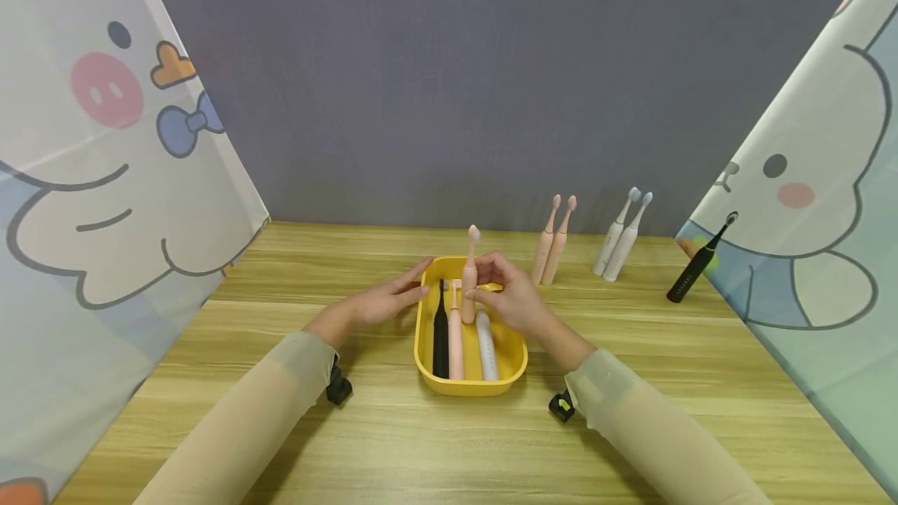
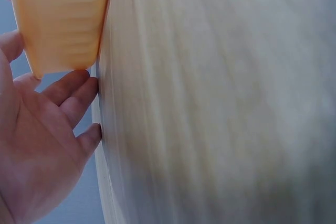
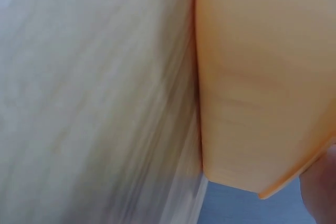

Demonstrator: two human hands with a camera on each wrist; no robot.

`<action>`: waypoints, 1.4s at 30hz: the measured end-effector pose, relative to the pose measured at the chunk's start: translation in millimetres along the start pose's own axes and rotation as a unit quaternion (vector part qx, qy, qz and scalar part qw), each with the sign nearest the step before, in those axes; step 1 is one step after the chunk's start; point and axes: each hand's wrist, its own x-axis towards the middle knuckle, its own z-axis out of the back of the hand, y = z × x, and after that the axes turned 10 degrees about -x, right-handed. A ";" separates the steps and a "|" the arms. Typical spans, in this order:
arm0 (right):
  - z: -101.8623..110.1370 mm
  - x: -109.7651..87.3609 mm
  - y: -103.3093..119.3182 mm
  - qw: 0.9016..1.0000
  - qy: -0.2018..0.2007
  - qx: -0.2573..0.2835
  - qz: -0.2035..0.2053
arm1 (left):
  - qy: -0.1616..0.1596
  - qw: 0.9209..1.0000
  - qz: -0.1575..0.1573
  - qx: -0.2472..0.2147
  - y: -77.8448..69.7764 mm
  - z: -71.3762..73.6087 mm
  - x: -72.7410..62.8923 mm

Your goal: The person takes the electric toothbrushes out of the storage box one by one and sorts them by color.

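A yellow plastic basket (image 1: 470, 389) stands on the table between my hands. My right hand (image 1: 515, 301) pinches a pink electric toothbrush (image 1: 469, 275) upright over the basket, brush head up. Inside lie a black electric toothbrush (image 1: 440, 341), another pink one (image 1: 455, 345) and a white one (image 1: 487, 347), side by side. My left hand (image 1: 384, 301) touches the basket's far left corner. In the left wrist view its fingers (image 2: 81, 95) lie extended against the basket's outer wall (image 2: 60, 22). The right wrist view shows mostly the basket's outside (image 3: 252, 87); the held toothbrush is hidden there.
To the right on the wooden table (image 1: 596, 443) stand two pink toothbrushes (image 1: 550, 256), two white toothbrushes (image 1: 616, 249) and one black toothbrush (image 1: 693, 273). A grey wall (image 1: 449, 100) rises behind, with cartoon-printed panels (image 1: 105, 201) at both sides.
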 end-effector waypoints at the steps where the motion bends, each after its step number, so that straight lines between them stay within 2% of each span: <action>1: 1.0 0.0 0.6 1.000 -0.007 0.000 0.003 | 0.000 1.000 -0.001 0.001 0.0 0.0 0.5; 8: 21.1 2.0 10.0 0.998 -0.054 0.018 0.020 | 0.004 1.000 -0.004 0.007 -2.0 -0.1 2.0; 14: 46.3 2.7 18.3 0.993 -0.093 0.007 0.067 | 0.006 1.000 -0.002 0.016 -4.2 0.1 1.0; 17: 57.3 -0.4 20.2 0.991 -0.108 0.009 0.078 | 0.006 1.000 -0.003 0.016 -4.7 0.6 0.4; 22: 74.8 -10.5 19.2 0.990 -0.123 0.016 0.063 | 0.006 1.000 -0.005 0.017 -3.3 1.0 0.3; 27: 93.6 -24.9 12.5 0.990 -0.135 -0.001 0.047 | 0.006 1.000 -0.006 0.020 -2.6 0.7 0.3; 36: 122.9 -47.3 -14.6 0.985 -0.165 -0.042 0.001 | 0.007 1.000 -0.005 0.022 -2.2 0.1 -0.1; 42: 138.5 -53.1 -35.4 0.982 -0.176 -0.062 -0.041 | 0.007 1.000 -0.002 0.019 -1.7 1.5 0.9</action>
